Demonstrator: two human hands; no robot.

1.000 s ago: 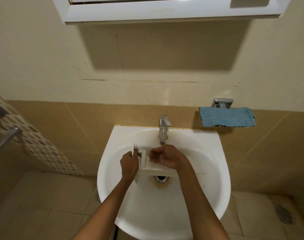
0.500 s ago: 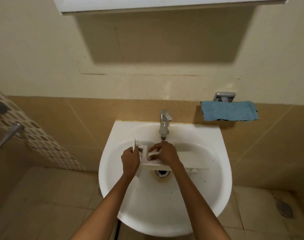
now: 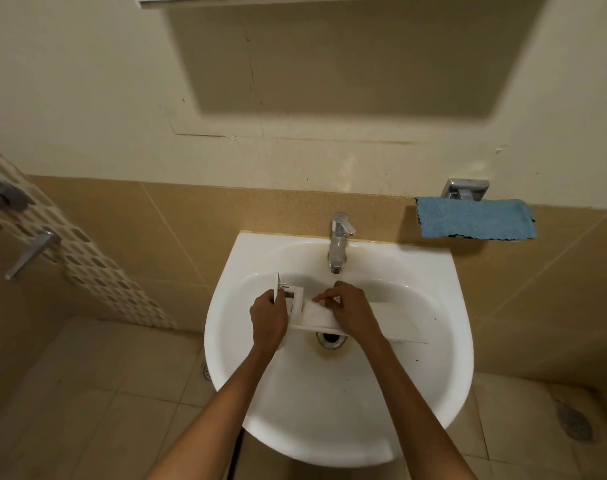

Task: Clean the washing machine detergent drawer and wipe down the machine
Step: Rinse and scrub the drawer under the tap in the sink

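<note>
Over the white sink (image 3: 329,417), just above the drain (image 3: 329,338), the white drawer (image 3: 312,320) lies crosswise, its long edge running to the right behind the right forearm. The left hand (image 3: 269,317) grips the drawer's left end, fingers wrapped round the upright front plate. The right hand (image 3: 350,311) lies on the middle of the drawer with its fingers (image 3: 324,299) bent down onto the far wall. Whether it holds the drawer or only presses on it I cannot tell, since the hand covers that part. The tap (image 3: 338,244) stands at the back of the sink, its spout just behind the right hand. A blue cloth (image 3: 475,219) hangs on the tiled wall to the right, under a metal holder (image 3: 464,189). On the left wall a metal lever (image 3: 31,254) sticks out. A floor drain (image 3: 573,419) sits in the tiles at the far right.
</note>
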